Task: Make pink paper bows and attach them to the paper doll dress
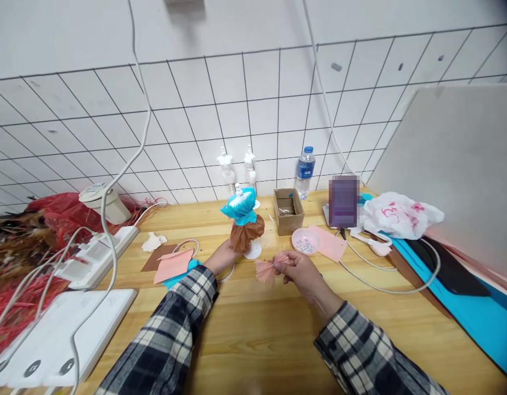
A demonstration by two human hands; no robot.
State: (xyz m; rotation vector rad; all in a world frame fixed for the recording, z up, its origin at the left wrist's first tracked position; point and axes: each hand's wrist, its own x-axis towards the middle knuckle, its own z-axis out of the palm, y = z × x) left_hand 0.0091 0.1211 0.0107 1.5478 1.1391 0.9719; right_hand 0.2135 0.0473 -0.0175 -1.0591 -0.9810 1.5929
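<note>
Right hand (298, 271): fingers closed on a piece of peach paper (264, 271), pinched at its middle and fanned out at the sides, over the table (253, 329). Left hand (226, 257): at the brown skirt of a small mannequin (243, 206) wrapped in blue above; its fingers are hidden, so whether it grips cannot be told. The mannequin is left of the peach paper, near the table's middle. A pink bowl (313, 235) of small shiny pieces sits beyond the right hand, beside a cardboard box (289, 225)
</note>
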